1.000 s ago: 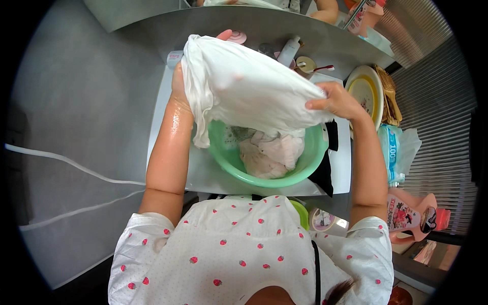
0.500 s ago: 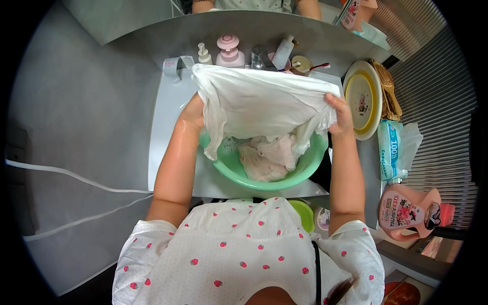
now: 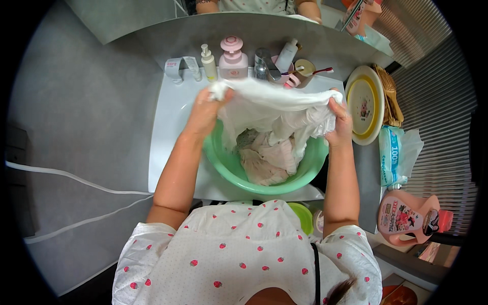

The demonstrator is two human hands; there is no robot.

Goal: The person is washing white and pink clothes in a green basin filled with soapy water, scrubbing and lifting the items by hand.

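- Grey wall (image 3: 76,122) fills the left side, smooth and plain, with white cables (image 3: 76,176) running across it.
- Ribbed, translucent panel (image 3: 437,96) closes off the right side.
- Curved mirror (image 3: 147,23) spans the far edge, reflecting the person's arms and patterned top.
- Glossy white sink top (image 3: 168,147) lies in the middle.
- Round mint-green basin (image 3: 264,189) sits on it, with foamy water showing inside.
- White cloth (image 3: 259,99) is stretched over the basin's far half; it looks wet, slightly see-through and blurred along its upper edge, with crumpled folds drooping at the right.
- Pale pinkish cloth (image 3: 260,168) lies bunched in the basin, toward the near side.
- Left hand (image 3: 206,114) is clamped on the white cloth's left end; right hand (image 3: 340,122) grips its right end, thumb on top. The two hands are well apart.
- Pink jug (image 3: 401,219) lies at the near right, and a tissue pack (image 3: 390,155) beyond it.
- Pink pump bottle (image 3: 234,63) stands at the far side, left of the faucet (image 3: 260,63).
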